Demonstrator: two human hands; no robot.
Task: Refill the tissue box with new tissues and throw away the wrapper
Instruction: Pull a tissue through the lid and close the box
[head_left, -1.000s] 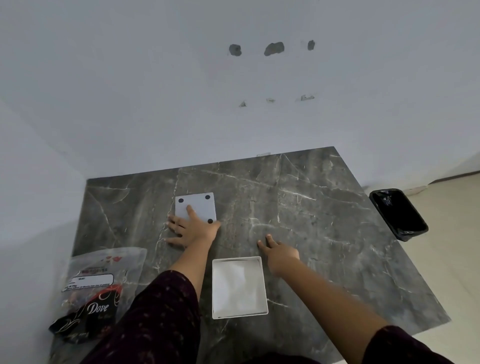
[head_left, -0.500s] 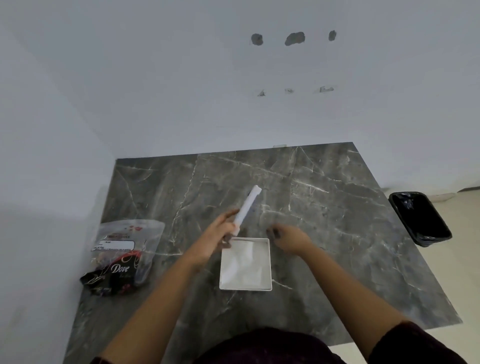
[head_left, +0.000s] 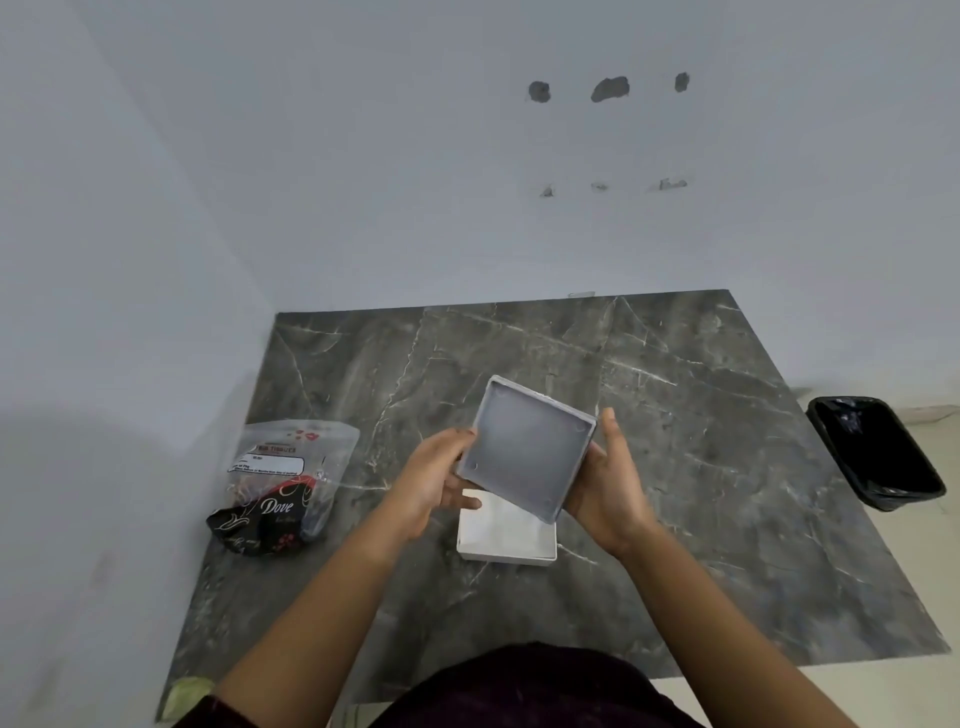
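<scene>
I hold a square grey box lid (head_left: 527, 447) tilted in the air, its hollow inside facing me. My left hand (head_left: 434, 478) grips its left edge and my right hand (head_left: 605, 483) grips its right edge. Right beneath it on the dark marble table (head_left: 701, 467) sits the open white tissue box (head_left: 506, 530) with white tissues inside; the lid hides its far part. A clear plastic tissue wrapper (head_left: 283, 483) with a "Dove" print lies at the table's left side.
A black bin (head_left: 878, 452) lined with a black bag stands on the floor past the table's right edge. White walls close off the far and left sides. The table's near edge is just in front of my body.
The left hand lifted the lid from the table's middle and brought it over the white box. The right hand rose from the table and took the lid's right edge.
</scene>
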